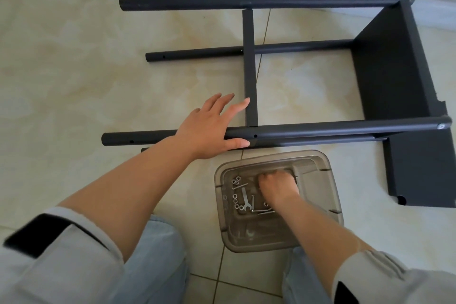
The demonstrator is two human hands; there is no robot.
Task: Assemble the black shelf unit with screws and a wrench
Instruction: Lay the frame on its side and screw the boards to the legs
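The black metal shelf unit (385, 61) lies on its side on the pale tiled floor (74, 57), half built: four round black tube legs (320, 131) run leftward from a flat black shelf panel fixed at the right end, and a short black crossbar (249, 66) spans between the far tube and the near one. A second flat black panel (424, 170) lies loose on the floor by the near right corner. The near tube shows an open screw hole just right of the left hand (209, 128), and another near its free end.

That left hand rests across the near tube, fingers spread and straight, thumb under the tube's near side — steadying rather than clutching. The right hand (277, 184) is down in a smoky transparent plastic box (328, 168) just in front of the frame, fingers curled among the loose hardware; whether the grip has closed on a piece I cannot tell. Beside it in the box lie a small flat silver wrench (244, 199), silver nuts (235, 181) and long screws (265, 211).

The frame looks stiff and fairly light, but the smooth painted tubes will likely roll or slip — best held near a joint, pressed down against the floor while a screw goes in.
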